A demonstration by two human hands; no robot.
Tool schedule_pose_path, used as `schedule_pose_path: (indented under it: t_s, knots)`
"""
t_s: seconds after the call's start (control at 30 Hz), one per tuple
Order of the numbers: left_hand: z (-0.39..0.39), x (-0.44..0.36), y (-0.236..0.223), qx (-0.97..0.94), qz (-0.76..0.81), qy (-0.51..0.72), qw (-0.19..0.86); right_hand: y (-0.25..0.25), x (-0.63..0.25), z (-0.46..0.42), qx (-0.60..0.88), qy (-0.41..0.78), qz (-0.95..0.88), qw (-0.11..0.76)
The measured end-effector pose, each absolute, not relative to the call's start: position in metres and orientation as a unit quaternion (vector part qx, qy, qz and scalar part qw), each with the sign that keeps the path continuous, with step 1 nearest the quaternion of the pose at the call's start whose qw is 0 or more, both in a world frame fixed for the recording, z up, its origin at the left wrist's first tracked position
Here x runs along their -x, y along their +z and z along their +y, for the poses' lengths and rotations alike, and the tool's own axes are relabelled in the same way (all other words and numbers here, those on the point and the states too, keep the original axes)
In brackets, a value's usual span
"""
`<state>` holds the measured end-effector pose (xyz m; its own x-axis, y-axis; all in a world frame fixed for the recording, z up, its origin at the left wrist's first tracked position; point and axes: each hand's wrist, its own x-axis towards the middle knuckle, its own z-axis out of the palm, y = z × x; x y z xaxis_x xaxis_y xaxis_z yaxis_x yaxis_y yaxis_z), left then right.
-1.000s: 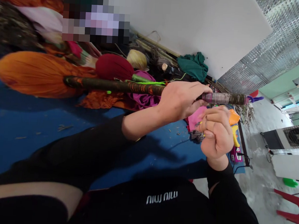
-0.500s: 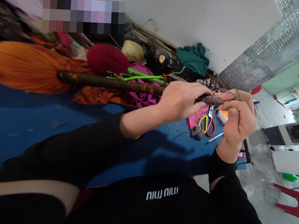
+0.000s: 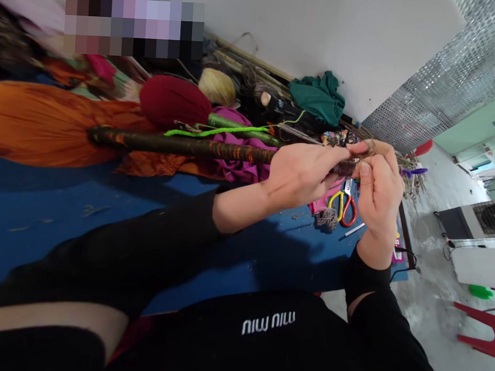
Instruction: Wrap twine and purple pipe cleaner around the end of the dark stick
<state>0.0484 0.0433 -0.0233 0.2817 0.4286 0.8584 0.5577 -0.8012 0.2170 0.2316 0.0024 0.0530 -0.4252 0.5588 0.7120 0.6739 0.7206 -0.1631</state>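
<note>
A long dark stick (image 3: pixel 183 145) lies level across the view, with bands of orange thread along it. Its left end runs into a large bundle of gathered orange cloth (image 3: pixel 39 125). My left hand (image 3: pixel 300 174) is closed around the stick right of the orange bands. Close beside it, my right hand (image 3: pixel 378 184) is closed at the yarn-wrapped end, thumb and fingers pinching yarn against the stick; the strand itself is mostly hidden. A purple tie (image 3: pixel 416 171) sticks out past the right fingers. Below lie a grey yarn ball (image 3: pixel 327 218) and scissors (image 3: pixel 349 210) with yellow and red handles.
Behind the stick are a dark red cloth bundle (image 3: pixel 175 100), magenta cloth (image 3: pixel 238 165), bright green cord (image 3: pixel 221 132) and teal cloth (image 3: pixel 318 98). The blue table (image 3: pixel 247 263) ends at the right. A red stool (image 3: pixel 480 330) stands on the floor.
My right hand has risen from below the stick to its wrapped end, moved out right, then come back toward the left hand. The scissors came into sight. My left hand keeps its grip.
</note>
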Motion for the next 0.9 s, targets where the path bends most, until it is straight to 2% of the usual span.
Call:
schedule_pose_path:
  t_s: [0.2, 0.27, 0.43, 0.53, 0.7, 0.77, 0.9]
  knots:
    - [0.045, -0.050, -0.025, 0.797, -0.285, -0.521, 0.107, 0.048, -0.230, 0.005, 0.381, -0.055, -0.835, 0.393]
    - [0.045, -0.049, -0.025, 0.789, -0.278, -0.538, 0.104, 0.050, -0.228, 0.000, 0.384, -0.012, -0.813, 0.438]
    - [0.045, -0.045, -0.024, 0.785, -0.293, -0.544, 0.049, 0.065, -0.245, -0.021, 0.374, 0.090, -0.652, 0.654]
    - [0.046, -0.041, -0.023, 0.795, -0.294, -0.531, 0.000, 0.075, -0.278, -0.021, 0.397, 0.123, -0.606, 0.679]
    - [0.044, -0.034, -0.014, 0.816, -0.298, -0.491, -0.070, 0.064, -0.318, 0.026, 0.491, 0.077, -0.510, 0.702]
    - [0.041, -0.031, -0.008, 0.818, -0.312, -0.473, -0.094, 0.052, -0.320, 0.047, 0.566, 0.028, -0.508, 0.649]
    - [0.035, -0.026, 0.004, 0.805, -0.339, -0.472, -0.117, 0.040, -0.309, 0.056, 0.712, -0.093, -0.609, 0.337]
